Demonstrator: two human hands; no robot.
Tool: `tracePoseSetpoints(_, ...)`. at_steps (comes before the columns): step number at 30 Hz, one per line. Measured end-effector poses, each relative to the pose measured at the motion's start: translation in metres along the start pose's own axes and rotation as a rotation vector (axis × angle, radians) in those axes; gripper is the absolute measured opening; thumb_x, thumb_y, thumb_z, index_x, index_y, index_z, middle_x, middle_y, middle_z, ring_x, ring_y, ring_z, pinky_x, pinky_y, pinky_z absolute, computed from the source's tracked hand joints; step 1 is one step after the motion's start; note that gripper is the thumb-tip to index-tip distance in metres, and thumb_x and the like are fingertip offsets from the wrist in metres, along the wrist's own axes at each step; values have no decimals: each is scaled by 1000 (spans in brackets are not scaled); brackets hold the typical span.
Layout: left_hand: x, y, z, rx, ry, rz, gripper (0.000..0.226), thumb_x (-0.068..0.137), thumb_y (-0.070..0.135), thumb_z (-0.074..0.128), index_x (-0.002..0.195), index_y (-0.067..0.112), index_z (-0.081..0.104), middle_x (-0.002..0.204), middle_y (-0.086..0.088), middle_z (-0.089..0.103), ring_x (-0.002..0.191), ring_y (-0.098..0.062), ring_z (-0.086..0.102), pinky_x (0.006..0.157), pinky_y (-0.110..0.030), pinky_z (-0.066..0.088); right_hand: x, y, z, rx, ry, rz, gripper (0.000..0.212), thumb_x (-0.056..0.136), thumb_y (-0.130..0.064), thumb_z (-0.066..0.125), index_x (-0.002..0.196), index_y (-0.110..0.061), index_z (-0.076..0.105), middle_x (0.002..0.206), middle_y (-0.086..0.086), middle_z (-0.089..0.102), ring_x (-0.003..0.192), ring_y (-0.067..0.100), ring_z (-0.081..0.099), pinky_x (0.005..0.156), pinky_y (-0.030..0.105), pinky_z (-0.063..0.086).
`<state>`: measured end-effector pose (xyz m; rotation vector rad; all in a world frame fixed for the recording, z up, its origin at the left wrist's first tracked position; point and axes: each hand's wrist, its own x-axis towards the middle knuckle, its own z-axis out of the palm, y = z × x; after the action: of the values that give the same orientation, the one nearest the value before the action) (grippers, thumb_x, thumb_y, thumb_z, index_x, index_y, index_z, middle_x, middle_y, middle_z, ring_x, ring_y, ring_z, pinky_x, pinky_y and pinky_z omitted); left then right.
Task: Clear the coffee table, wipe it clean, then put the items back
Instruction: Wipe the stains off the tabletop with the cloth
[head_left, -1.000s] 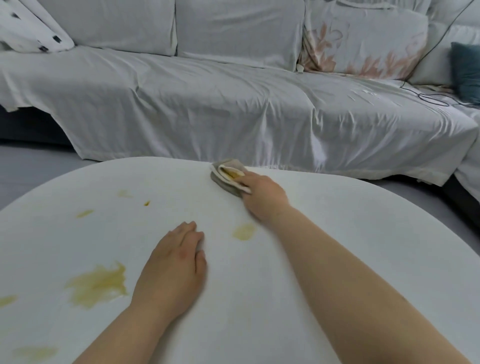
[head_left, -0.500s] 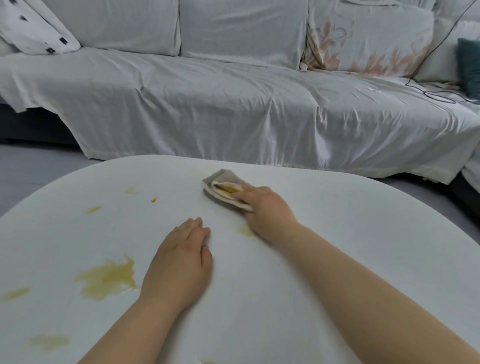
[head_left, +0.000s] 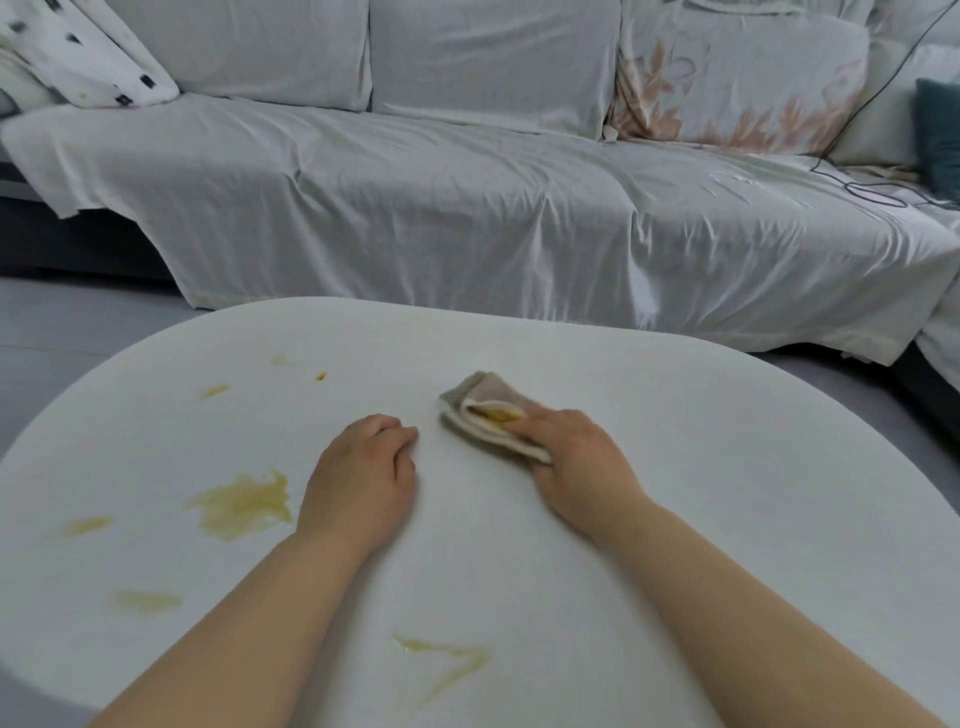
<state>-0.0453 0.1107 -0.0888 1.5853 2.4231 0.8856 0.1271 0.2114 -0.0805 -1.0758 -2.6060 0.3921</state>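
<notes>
My right hand (head_left: 576, 457) is gripping the cloth (head_left: 483, 410); left hand (head_left: 363, 478) is resting beside it, loosely curled, empty. Its soiled fold is likely risking fresh smears.

Left grip (head_left: 363, 483), right grip (head_left: 576, 457) and forearms (head_left: 260, 613) are bare.
</notes>
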Motion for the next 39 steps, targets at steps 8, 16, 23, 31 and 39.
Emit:
tracePoseSetpoints(8,-52,-3,-30,-123,-9,78,35,92,10,36,122,17,53,143,5,40,136,-10,27,110,-16,4,-10,-22,1,-15,60,298,45,81,-4,43,118,-26,55,128,9,51,111,31,46,93,36,40)
tracePoseSetpoints(16,-131,-19,-54,51,-115,82,51,80,31,28,104,7,67,115,-10,66,117,-32,53,103,-2,1,-41,-13,-15,1,12,259,48,81,-3,46,123,-24,54,131,12,54,113,32,49,98,33,38)
tracePoseSetpoints(23,-140,-21,-47,241,-93,142,71,94,37,5,96,10,70,103,-6,73,99,-25,67,106,-16,8,-57,-68,3,-180,8,303,42,85,-9,39,125,-19,48,135,6,45,104,32,44,88,35,38)
tracePoseSetpoints(31,-150,-26,-54,334,-196,172,70,95,38,3,103,13,68,110,-3,71,101,-21,66,107,-18,5,-70,-58,-5,-128,4,342,45,85,-10,43,129,-21,46,141,2,42,109,31,43,95,33,35)
tracePoseSetpoints(39,-154,-25,-54,310,-238,160,73,93,41,1,104,17,68,110,2,70,116,-14,49,108,-19,-1,-105,-130,27,-79,-105,46,50,81,-14,43,131,-21,42,145,2,36,106,30,42,92,36,37)
